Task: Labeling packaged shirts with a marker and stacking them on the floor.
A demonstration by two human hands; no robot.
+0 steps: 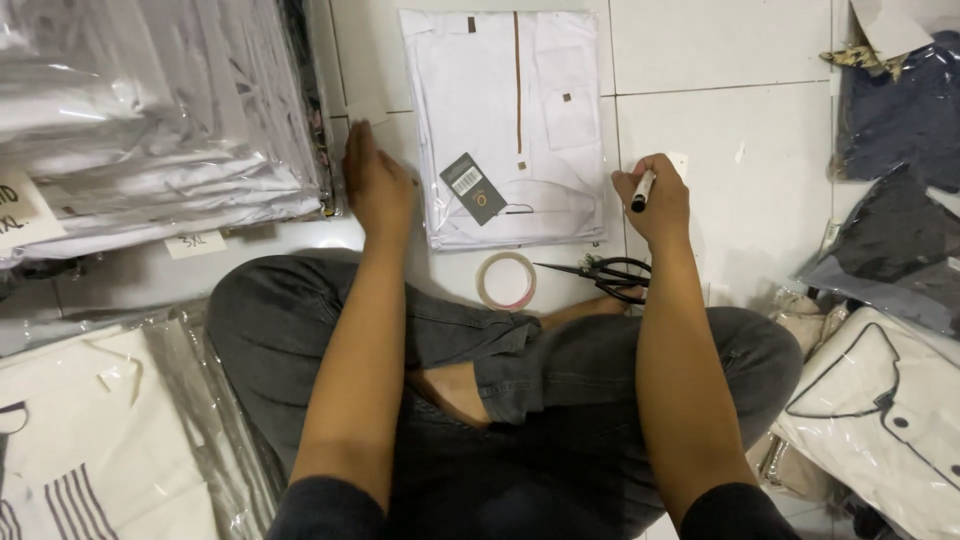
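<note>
A folded white shirt in a clear plastic bag [510, 100] lies on the white tiled floor [720, 140] in front of me, with a dark hang tag [472, 187] on it. My left hand [375, 180] rests flat, fingers together, just left of the bag's lower corner, holding nothing. My right hand [652, 200] hovers at the bag's lower right corner and grips a black marker [641, 190]. A roll of clear tape [506, 281] and black scissors [605, 276] lie between the bag and my crossed legs.
A tall stack of bagged white garments [150, 120] fills the left. More bagged cream clothing lies at the lower left [90, 440] and lower right [880, 400]. Dark bagged garments [900, 170] are piled at the right.
</note>
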